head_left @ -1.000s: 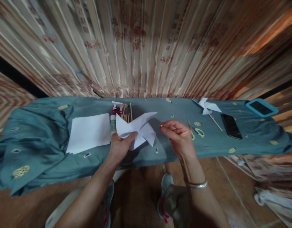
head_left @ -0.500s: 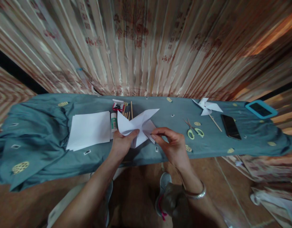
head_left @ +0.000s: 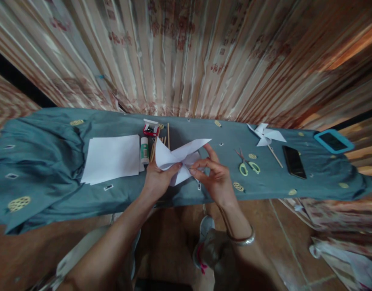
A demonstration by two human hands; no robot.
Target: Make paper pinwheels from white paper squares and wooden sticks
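Observation:
A folded white paper pinwheel shape point(head_left: 181, 155) is held over the teal cloth-covered table point(head_left: 52, 161). My left hand point(head_left: 157, 180) grips its lower left part, thumb on top near the centre. My right hand point(head_left: 213, 176) pinches the paper at the centre from the right, fingers closed on it. A stack of white paper sheets point(head_left: 111, 158) lies to the left of my left hand. A glue stick point(head_left: 144, 148) and several wooden sticks point(head_left: 161, 141) lie just behind the pinwheel.
Green-handled scissors point(head_left: 248, 165) lie right of my right hand. Further right are a finished paper pinwheel on a stick point(head_left: 266, 136), a black phone point(head_left: 293, 161) and a blue-cased device point(head_left: 334, 141). A small red box point(head_left: 150, 128) sits by the curtain point(head_left: 186, 56).
My right hand moved left from beside the scissors to the paper and closed on its centre. The pinwheel shifted slightly right and up; my left hand kept its hold.

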